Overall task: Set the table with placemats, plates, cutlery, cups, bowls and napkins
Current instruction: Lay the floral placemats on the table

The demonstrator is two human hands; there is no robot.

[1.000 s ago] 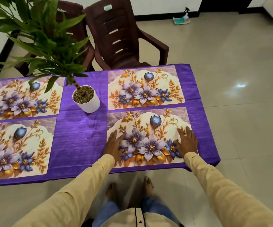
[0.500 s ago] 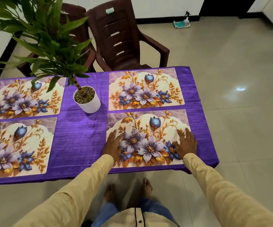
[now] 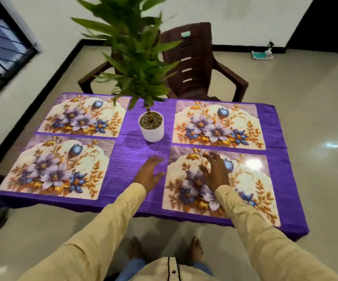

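Observation:
Several floral placemats lie on the purple tablecloth [image 3: 135, 159]: near right [image 3: 251, 185], far right [image 3: 218, 124], near left [image 3: 56, 167] and far left [image 3: 85, 116]. My left hand [image 3: 149, 172] is spread flat, fingers straight, over the bare cloth just left of the near right placemat. My right hand [image 3: 214, 169] is open above the middle of that placemat, fingers extended toward its far edge. Neither hand holds anything. No plates, cutlery, cups, bowls or napkins are in view.
A white pot with a tall green plant [image 3: 151, 126] stands at the table's middle, just beyond my hands. Two dark brown plastic chairs [image 3: 196, 63] sit behind the table. A window [image 3: 0, 47] is at the left, tiled floor [image 3: 306, 98] to the right.
Both hands left the near right placemat's lower corners and moved up and left; the left one is now off the mat, over cloth. The camera swung left, so the whole table shows.

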